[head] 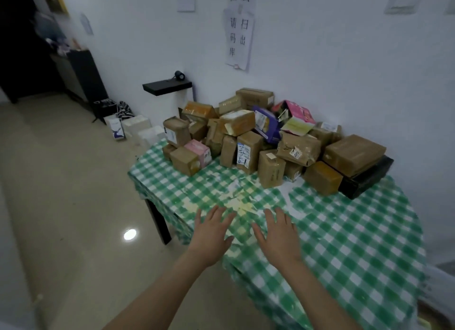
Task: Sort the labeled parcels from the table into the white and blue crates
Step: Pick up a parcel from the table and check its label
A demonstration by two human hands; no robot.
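Observation:
A heap of several taped brown cardboard parcels (248, 147) is piled against the wall at the far side of a table with a green-and-white checked cloth (349, 236). Among them lie a small pink box (199, 151), a purple box (267, 125), a pink carton (298, 114) and a flat black box (369, 177). My left hand (211, 233) and my right hand (278, 233) reach out side by side over the near part of the cloth, fingers straight and spread, holding nothing. No white or blue crate is in view.
Several white boxes (136, 129) stand on the tiled floor left of the table, along the wall. A black shelf (167, 87) juts from the wall behind them. Dark furniture (81, 76) stands at the far left. Paper notices (238, 36) hang on the wall.

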